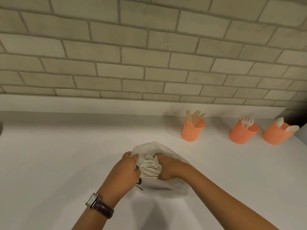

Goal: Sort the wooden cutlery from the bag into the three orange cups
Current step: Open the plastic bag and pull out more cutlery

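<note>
Near the front middle of the desk [66,155] lies the white bag [167,151], its mouth pulled open towards me, and I can see a pale bundle of wooden cutlery [150,168] packed inside. My view shows the left hand [126,170] gripping the left edge of the mouth, fingers curled tight round the plastic. The right hand [169,168] is curled round the right side of the mouth, touching the bundle; whether it also catches any cutlery I cannot tell. A watch [98,204] on a dark strap sits on the left wrist.

Further back and to the right stand three orange cups in a row. The left cup [192,131] holds knives [194,117]. It stands well apart from the middle cup [241,135], which holds forks [247,122]. Just beside that one, the right cup [275,136] holds spoons [291,128]. Behind them rises a pale brick wall [132,55].
</note>
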Demonstrator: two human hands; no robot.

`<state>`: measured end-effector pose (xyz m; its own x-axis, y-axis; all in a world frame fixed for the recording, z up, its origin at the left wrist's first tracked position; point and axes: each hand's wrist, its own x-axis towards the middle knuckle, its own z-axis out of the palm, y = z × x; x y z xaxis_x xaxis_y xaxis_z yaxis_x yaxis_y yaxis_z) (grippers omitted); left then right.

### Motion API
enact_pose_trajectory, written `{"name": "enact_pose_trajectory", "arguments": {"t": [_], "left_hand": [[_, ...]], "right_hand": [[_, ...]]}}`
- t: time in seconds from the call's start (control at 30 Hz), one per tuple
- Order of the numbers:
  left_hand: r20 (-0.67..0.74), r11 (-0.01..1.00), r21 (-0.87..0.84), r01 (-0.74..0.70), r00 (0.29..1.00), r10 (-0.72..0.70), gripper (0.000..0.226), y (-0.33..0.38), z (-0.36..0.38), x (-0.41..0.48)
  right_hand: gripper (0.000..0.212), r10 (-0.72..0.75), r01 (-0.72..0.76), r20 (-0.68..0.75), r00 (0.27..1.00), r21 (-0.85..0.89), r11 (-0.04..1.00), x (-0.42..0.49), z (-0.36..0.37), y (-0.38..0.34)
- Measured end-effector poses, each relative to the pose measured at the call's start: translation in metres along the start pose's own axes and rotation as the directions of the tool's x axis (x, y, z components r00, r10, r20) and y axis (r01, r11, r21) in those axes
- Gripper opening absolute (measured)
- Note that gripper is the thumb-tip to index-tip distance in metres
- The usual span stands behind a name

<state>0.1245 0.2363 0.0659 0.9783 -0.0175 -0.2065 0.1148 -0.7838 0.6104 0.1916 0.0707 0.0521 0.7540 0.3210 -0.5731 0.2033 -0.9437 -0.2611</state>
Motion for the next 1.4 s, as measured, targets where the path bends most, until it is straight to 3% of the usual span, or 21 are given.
{"name": "enact_pose_trajectory", "arguments": {"t": [0.1, 0.23, 0.53, 0.83, 1.03, 1.2, 1.3, 1.4], "left_hand": [[-0.011, 0.999, -0.03, 0.024, 1.0, -0.025, 0.055, 0.0, -0.004, 0.002], [-0.067, 0.988, -0.138, 0.069, 0.995, -0.079, 0.062, -0.002, -0.008, 0.005], [-0.051, 0.969, -0.238, 0.073, 0.995, -0.087, 0.069, -0.003, -0.013, 0.007], [-0.035, 0.937, -0.337, 0.094, 0.993, -0.112, 0.071, -0.012, -0.016, 0.01], [-0.038, 0.929, -0.363, 0.064, 0.996, -0.084, 0.071, -0.01, -0.016, 0.013], [-0.101, 0.918, -0.397, 0.018, 0.993, -0.063, 0.071, -0.007, -0.013, 0.014], [-0.162, 0.913, -0.407, 0.026, 0.982, -0.1, 0.07, -0.016, -0.015, 0.015], [-0.209, 0.9, -0.434, 0.046, 0.966, -0.15, 0.07, -0.025, -0.022, 0.017]], "right_hand": [[0.066, -0.146, 0.15, -0.044, 0.988, 0.086, 0.985, -0.019, -0.011, 0.014], [0.042, -0.213, 0.242, -0.15, 0.965, 0.214, 0.946, -0.038, -0.022, 0.027], [0.046, -0.232, 0.341, -0.313, 0.921, 0.361, 0.868, -0.037, -0.022, 0.042], [0.038, -0.318, 0.459, -0.343, 0.884, 0.508, 0.728, -0.043, -0.026, 0.052], [0.05, -0.281, 0.47, -0.38, 0.881, 0.645, 0.602, -0.05, -0.032, 0.049], [0.05, -0.219, 0.511, -0.462, 0.86, 0.763, 0.396, -0.052, -0.038, 0.044], [0.027, -0.161, 0.522, -0.503, 0.849, 0.845, 0.114, -0.054, -0.034, 0.037], [0.025, -0.098, 0.501, -0.508, 0.856, 0.861, -0.089, -0.059, -0.026, 0.024]]}}
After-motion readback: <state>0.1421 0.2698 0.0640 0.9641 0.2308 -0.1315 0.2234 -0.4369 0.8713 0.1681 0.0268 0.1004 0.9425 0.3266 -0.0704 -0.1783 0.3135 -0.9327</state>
